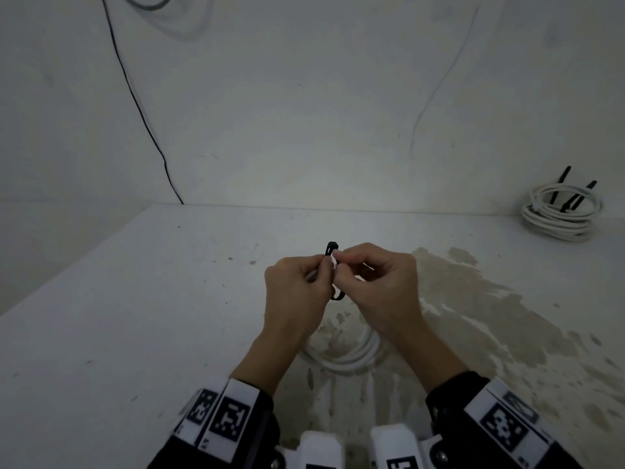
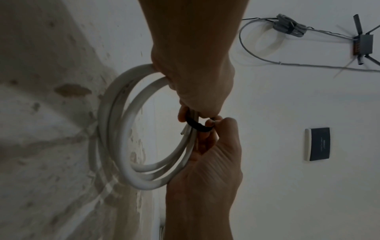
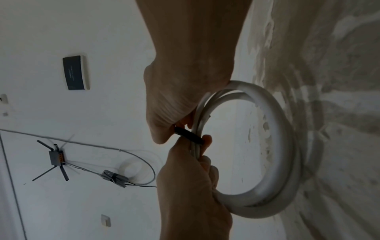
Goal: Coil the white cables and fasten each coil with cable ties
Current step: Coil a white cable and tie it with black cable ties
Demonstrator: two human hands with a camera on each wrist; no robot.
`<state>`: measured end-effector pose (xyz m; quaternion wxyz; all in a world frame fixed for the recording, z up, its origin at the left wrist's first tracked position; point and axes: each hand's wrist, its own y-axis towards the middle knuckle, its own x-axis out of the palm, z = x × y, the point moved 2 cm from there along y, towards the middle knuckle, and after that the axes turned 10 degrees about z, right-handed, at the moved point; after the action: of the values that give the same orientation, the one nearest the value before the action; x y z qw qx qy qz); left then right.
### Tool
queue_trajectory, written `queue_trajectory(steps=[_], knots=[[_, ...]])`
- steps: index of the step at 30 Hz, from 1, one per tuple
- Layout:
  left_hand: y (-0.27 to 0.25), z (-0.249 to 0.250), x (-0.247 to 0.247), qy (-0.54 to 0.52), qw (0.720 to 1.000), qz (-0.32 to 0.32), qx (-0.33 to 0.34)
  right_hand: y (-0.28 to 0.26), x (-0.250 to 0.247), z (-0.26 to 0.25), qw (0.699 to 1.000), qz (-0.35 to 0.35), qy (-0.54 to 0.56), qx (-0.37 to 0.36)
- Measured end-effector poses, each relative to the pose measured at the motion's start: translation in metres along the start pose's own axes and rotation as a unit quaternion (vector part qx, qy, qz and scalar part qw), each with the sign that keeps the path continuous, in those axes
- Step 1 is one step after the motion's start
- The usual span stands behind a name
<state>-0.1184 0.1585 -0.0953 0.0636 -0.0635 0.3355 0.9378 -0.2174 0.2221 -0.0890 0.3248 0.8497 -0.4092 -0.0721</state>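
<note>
Both hands hold a white cable coil (image 1: 355, 357) upright over the table (image 1: 135, 299), its lower arc near the surface. A black cable tie (image 1: 332, 248) is looped round the coil's top strands (image 2: 198, 125) (image 3: 189, 135). My left hand (image 1: 325, 267) grips the bundled strands beside the tie, and in the left wrist view the left hand (image 2: 205, 129) has fingers against the band. My right hand (image 1: 339, 260) pinches the tie at its upper end. In the right wrist view the right hand (image 3: 202, 144) touches the tie and strands. The coil (image 2: 115, 129) (image 3: 285, 146) shows several turns.
A second white coil (image 1: 561, 216) bound with black ties lies at the table's back right by the wall. A thin black wire (image 1: 142, 113) runs down the wall at the left. Brown stains (image 1: 490, 316) cover the table's right half. A dark wall panel (image 2: 318, 144) hangs behind.
</note>
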Motion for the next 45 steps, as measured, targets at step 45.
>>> queue_trajectory(steps=[45], knots=[[0.002,0.005,-0.010,0.019,0.995,-0.051,0.089,0.003,0.005,0.004,0.978,-0.071,0.003,0.195]])
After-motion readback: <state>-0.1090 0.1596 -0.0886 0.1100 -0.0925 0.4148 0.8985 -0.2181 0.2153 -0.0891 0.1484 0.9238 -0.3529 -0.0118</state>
